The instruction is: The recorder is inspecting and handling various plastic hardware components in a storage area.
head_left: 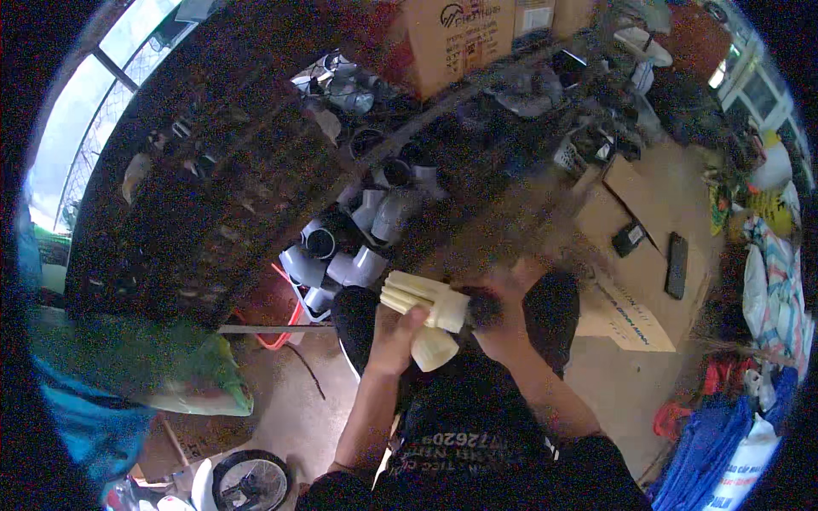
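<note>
Above my lap, my left hand (394, 341) is closed around a cream plastic piece (426, 300) with long ribs or slats and a blocky right end. A second cream part (434, 349), rounded and cup-like, shows just below it; whether the two are joined I cannot tell. My right hand (511, 317) is closed at the right end of the cream piece, around a dark round part (485, 307). That part is blurred, and the right fingertips are hidden. Just beyond my hands lies a pile of grey plastic pipe fittings (365, 266).
Flattened cardboard (626, 319) lies at the right, with a black remote-like object (676, 266) and a small dark box (629, 239) on it. A large carton (460, 47) stands at the back. A green sack (200, 379) and a small wheel (251, 481) are at left.
</note>
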Demonstrator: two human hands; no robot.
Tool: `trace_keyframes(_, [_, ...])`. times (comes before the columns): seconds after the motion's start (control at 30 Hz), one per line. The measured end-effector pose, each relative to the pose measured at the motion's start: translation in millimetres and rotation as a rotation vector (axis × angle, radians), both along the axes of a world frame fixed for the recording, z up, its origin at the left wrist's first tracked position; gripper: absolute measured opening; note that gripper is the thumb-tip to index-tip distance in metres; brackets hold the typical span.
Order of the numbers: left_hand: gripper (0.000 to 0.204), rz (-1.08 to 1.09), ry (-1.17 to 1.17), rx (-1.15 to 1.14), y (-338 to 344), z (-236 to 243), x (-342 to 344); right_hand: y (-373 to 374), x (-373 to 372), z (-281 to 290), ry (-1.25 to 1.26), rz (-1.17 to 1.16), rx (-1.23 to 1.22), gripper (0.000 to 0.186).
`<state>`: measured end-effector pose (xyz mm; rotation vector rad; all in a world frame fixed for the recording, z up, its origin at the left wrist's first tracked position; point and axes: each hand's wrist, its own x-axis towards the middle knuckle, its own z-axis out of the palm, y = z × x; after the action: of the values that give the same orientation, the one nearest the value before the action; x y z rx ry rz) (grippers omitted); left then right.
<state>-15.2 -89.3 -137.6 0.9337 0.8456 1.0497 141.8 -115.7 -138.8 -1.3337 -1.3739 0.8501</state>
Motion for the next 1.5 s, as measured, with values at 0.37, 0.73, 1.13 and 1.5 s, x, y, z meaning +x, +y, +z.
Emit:
trace_keyframes(0.37, [0.049, -0.055, -0.053, 0.221, 0.0, 2.4, -7.3, -12.4, -19.0, -49.5, 0.212, -0.35, 0.07, 0.039])
trace_keyframes(0.73, [0.07, -0.125, -0.23, -0.223, -5.8, -14.8, -8.3, 4.5, 14.5, 30.6, -0.158, 0.095, 0.258, 0.052])
trace_keyframes(1.13, [0.062, -0.09, -0.148, 0.003, -1.3, -20.6, -7.3, 6.2, 9.2, -8.4, 0.371, 0.085, -0.106, 0.029])
trace_keyframes(1.5, [0.053, 0.007, -0.621, -0.378, 1.1, -12.6, 8.5, 8.2, 38.4, 47.8, 0.966, 0.064, -0.179, 0.058])
